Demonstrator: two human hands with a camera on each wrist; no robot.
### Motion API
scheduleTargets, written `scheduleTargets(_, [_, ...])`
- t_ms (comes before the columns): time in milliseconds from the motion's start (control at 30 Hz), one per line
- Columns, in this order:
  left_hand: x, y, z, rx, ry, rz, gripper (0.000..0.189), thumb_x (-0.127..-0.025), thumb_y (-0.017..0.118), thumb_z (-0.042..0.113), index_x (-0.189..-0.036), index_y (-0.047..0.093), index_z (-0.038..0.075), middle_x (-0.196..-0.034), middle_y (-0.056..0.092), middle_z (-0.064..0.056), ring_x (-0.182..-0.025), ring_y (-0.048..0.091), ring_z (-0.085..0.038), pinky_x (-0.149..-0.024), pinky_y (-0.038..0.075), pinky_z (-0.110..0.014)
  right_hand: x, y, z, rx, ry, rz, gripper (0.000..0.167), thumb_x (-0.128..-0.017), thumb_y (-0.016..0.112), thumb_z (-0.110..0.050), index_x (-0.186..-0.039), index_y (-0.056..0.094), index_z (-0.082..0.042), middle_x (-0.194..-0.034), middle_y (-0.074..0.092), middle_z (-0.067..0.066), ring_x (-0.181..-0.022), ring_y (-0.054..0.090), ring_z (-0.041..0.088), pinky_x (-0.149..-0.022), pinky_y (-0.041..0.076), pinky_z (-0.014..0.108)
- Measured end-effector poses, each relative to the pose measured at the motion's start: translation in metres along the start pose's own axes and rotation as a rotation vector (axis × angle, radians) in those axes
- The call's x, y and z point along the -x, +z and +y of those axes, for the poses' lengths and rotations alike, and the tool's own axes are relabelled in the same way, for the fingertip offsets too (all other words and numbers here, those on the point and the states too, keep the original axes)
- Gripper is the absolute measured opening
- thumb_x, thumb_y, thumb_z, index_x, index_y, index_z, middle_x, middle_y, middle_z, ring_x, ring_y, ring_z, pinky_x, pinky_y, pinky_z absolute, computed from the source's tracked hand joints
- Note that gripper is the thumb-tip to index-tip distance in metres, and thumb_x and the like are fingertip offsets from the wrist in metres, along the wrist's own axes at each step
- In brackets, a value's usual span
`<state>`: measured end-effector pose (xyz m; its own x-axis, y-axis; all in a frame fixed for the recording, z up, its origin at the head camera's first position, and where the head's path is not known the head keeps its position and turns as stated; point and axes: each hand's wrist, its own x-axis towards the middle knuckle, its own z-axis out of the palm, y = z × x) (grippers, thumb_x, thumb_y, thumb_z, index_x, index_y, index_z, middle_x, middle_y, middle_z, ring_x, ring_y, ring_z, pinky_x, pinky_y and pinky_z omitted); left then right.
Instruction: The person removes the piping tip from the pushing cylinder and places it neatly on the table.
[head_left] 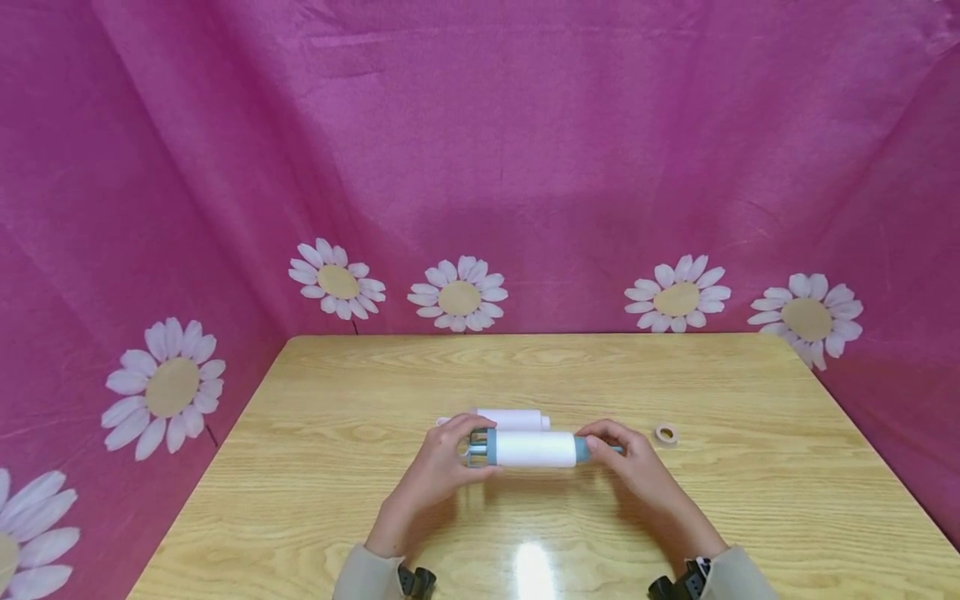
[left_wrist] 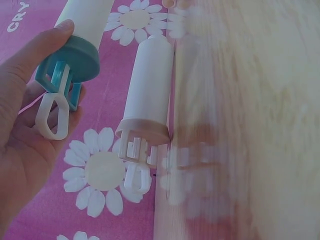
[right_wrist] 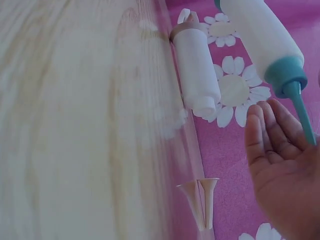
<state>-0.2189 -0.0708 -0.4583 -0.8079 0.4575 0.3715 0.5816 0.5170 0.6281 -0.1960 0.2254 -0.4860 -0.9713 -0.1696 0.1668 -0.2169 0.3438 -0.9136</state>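
In the head view my two hands hold a decorating syringe (head_left: 536,448) level above the table. Its barrel is white and its end fittings are teal. My left hand (head_left: 444,458) grips the handle end; in the left wrist view the thumb lies along the barrel by the teal cap (left_wrist: 82,60), and a white plunger loop (left_wrist: 52,117) sticks out. At the nozzle end, my right hand (head_left: 626,457) has thumb and fingers about the teal cap. The long thin teal nozzle (right_wrist: 301,112) passes over the palm in the right wrist view.
Just behind lies a second white syringe (head_left: 510,418) with a beige-pink cap (left_wrist: 142,131). To the right on the table (head_left: 375,375) is a small beige piece (head_left: 666,434), flared at one end in the right wrist view. A pink flowered cloth (head_left: 525,167) hangs around the table.
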Motion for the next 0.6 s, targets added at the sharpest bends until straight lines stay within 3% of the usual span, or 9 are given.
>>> scheduleTargets(133, [0.0015,0.0008,-0.0012,-0.002,0.016,0.003,0.052,-0.071,0.088,0.019,-0.117,0.066,0.008,-0.124,0.067,-0.01,-0.115,0.064,-0.027,-0.09,0.058,-0.039,-0.0013,0.0005,0.0009,-0.016,0.047,-0.032,0.024,-0.1,0.056,-0.019,-0.098,0.066,0.003,-0.084,0.063,0.004,-0.076,0.059,0.01,-0.069,0.053,0.026])
scheduleTargets(233, [0.0023,0.0007,-0.0018,-0.003,0.027,0.005,0.053,-0.07,0.088,0.019,-0.117,0.066,0.007,-0.123,0.067,-0.011,-0.115,0.064,-0.028,-0.089,0.058,-0.039,-0.002,0.0006,0.0014,-0.018,0.057,-0.062,0.023,-0.098,0.059,-0.02,-0.094,0.066,0.002,-0.08,0.061,0.003,-0.071,0.057,0.012,-0.064,0.052,0.026])
scheduleTargets(433, [0.0028,-0.0005,-0.0009,-0.007,0.026,-0.002,0.054,-0.07,0.088,0.02,-0.118,0.066,0.008,-0.125,0.066,-0.013,-0.119,0.062,-0.03,-0.093,0.057,-0.041,-0.0021,0.0003,0.0021,-0.027,0.046,-0.095,0.022,-0.097,0.061,-0.018,-0.096,0.066,0.004,-0.082,0.061,0.0,-0.072,0.058,0.009,-0.065,0.053,0.025])
scheduleTargets(600, [0.0021,-0.0004,-0.0032,-0.016,0.034,-0.004,0.054,-0.07,0.088,0.021,-0.118,0.067,0.007,-0.125,0.067,-0.014,-0.12,0.062,-0.031,-0.095,0.056,-0.043,-0.0021,0.0015,0.0058,0.009,0.011,-0.068,0.02,-0.092,0.068,-0.018,-0.102,0.068,-0.001,-0.092,0.066,0.002,-0.082,0.061,0.004,-0.074,0.054,0.021])
